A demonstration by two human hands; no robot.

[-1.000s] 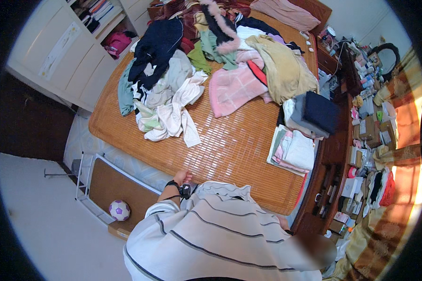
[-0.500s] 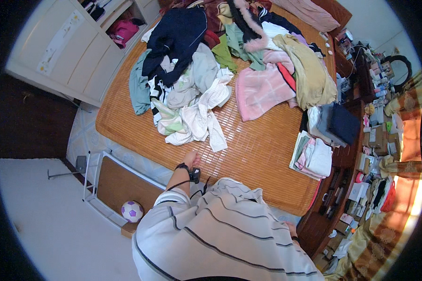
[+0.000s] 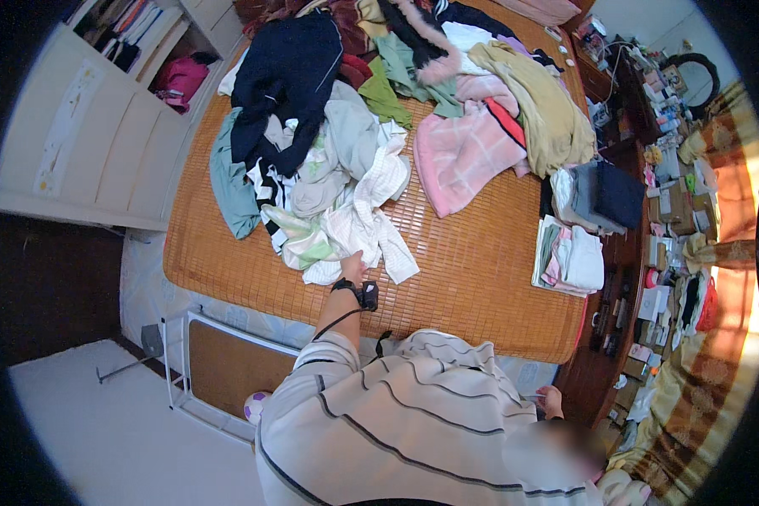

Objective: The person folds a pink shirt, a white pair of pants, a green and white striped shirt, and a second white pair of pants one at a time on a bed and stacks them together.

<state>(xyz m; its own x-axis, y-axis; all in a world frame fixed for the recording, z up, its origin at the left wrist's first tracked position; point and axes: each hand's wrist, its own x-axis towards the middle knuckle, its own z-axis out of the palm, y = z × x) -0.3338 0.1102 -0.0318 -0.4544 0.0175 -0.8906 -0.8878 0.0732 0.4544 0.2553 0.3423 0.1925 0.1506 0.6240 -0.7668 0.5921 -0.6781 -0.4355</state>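
Observation:
My left hand reaches to the near edge of a pale patterned garment on the bed, its fingertips at the cloth. Whether they grip it cannot be made out. A white and green garment lies just left of it, part of a heap with a grey garment, a teal one and a dark navy one. My right hand is low at the right, beside my striped shirt, fingers curled near a thin pale edge. What they hold is unclear.
A bamboo mat covers the bed. Folded clothes and a dark folded stack sit at its right edge. A pink checked blanket lies farther back. Below the bed are a white-framed rack and a ball.
My left hand has moved forward from the bare mat to the pale garment's edge. My right hand has come out farther beside the shirt. The view has shifted slightly.

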